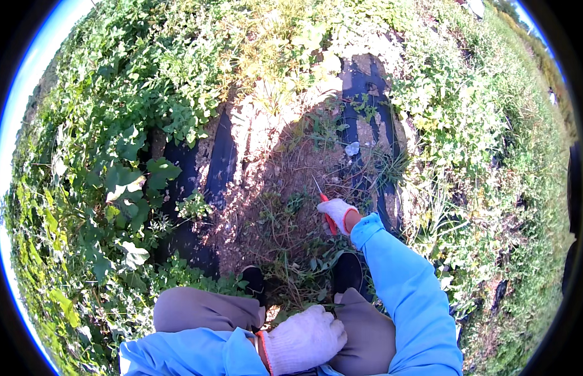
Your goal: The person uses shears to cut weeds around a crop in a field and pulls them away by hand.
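Observation:
My right hand [338, 214], in a white knit glove with a red-edged cuff, grips a red-handled hand tool [323, 196]. The tool's thin metal blade [316, 182] points away from me, over soil strewn with cut or dry stems. My left hand [303, 339], gloved the same way, lies across my lap by my right knee. Its fingers are curled and their undersides are hidden, so I cannot tell whether it holds anything. Between my shoes, pulled-looking weeds [296, 282] and stems lie on the ground.
Strips of black plastic mulch [221, 162] run along the left, with more torn black sheeting [351, 108] on the right. Dense leafy plants [131, 183] crowd the left side. Tall weeds [474, 155] line the right. A pale scrap [352, 149] lies ahead. My black shoes [347, 272] rest on the ground.

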`<state>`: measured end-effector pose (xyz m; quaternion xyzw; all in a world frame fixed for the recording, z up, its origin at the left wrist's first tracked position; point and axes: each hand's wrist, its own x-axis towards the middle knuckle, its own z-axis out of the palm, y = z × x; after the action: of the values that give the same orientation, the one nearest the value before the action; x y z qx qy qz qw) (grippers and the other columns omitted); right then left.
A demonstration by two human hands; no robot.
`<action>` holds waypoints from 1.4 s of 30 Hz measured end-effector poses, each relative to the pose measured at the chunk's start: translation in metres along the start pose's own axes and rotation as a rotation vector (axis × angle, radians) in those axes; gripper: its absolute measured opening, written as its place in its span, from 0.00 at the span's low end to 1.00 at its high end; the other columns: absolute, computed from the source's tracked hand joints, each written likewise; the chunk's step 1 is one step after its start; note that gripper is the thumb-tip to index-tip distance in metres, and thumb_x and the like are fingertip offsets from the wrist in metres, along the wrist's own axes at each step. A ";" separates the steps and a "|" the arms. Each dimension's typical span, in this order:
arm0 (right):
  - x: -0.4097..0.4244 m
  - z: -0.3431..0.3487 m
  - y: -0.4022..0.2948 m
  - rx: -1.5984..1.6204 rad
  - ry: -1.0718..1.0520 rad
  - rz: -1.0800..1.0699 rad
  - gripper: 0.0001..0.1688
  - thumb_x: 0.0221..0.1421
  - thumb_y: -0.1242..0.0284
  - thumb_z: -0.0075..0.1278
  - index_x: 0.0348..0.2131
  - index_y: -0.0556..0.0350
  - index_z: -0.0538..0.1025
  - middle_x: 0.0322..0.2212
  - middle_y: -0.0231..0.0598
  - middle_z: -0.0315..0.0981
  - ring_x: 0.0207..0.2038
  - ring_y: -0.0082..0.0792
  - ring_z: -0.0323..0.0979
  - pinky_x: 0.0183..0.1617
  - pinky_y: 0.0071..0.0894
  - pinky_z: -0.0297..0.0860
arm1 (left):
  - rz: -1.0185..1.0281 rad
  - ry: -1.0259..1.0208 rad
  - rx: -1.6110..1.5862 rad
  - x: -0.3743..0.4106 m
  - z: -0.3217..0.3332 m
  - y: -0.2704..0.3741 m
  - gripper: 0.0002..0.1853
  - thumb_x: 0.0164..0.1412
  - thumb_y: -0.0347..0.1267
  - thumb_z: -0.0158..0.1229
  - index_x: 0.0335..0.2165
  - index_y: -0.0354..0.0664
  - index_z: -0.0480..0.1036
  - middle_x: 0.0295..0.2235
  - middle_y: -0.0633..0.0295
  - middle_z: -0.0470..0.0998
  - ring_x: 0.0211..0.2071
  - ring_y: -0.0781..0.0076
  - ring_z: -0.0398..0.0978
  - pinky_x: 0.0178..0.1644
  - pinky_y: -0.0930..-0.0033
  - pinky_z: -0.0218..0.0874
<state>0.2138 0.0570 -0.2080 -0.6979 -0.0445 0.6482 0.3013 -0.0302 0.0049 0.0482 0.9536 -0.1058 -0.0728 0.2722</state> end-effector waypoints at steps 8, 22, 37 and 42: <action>-0.061 0.012 0.027 -0.215 -0.084 -0.062 0.18 0.56 0.63 0.54 0.27 0.62 0.72 0.20 0.41 0.71 0.20 0.37 0.72 0.23 0.41 0.72 | -0.040 0.067 0.108 -0.010 -0.001 0.013 0.13 0.51 0.35 0.55 0.36 0.40 0.73 0.31 0.61 0.75 0.35 0.64 0.75 0.41 0.64 0.66; -0.124 -0.013 0.118 -0.220 0.033 -0.118 0.14 0.56 0.64 0.52 0.30 0.57 0.70 0.20 0.37 0.69 0.16 0.31 0.68 0.17 0.33 0.62 | -0.275 0.488 0.265 -0.053 -0.067 0.012 0.14 0.51 0.33 0.64 0.37 0.42 0.74 0.32 0.57 0.78 0.35 0.54 0.77 0.38 0.55 0.68; -0.118 -0.032 0.182 -0.159 0.009 -0.050 0.15 0.57 0.63 0.54 0.34 0.53 0.68 0.20 0.36 0.66 0.16 0.31 0.66 0.17 0.33 0.61 | -1.192 1.015 -0.790 -0.238 0.096 -0.002 0.12 0.61 0.27 0.55 0.43 0.35 0.76 0.36 0.58 0.81 0.37 0.72 0.78 0.43 0.71 0.68; -0.122 -0.033 0.183 -0.209 0.022 -0.066 0.15 0.57 0.63 0.54 0.34 0.54 0.69 0.20 0.36 0.67 0.17 0.33 0.67 0.18 0.35 0.63 | -1.139 0.498 -0.535 -0.255 0.178 0.009 0.13 0.63 0.29 0.54 0.45 0.35 0.75 0.37 0.58 0.80 0.37 0.74 0.76 0.43 0.73 0.67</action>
<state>0.1655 -0.1587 -0.1893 -0.7307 -0.1317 0.6220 0.2487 -0.3138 -0.0309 -0.0761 0.7486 0.5009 -0.0065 0.4342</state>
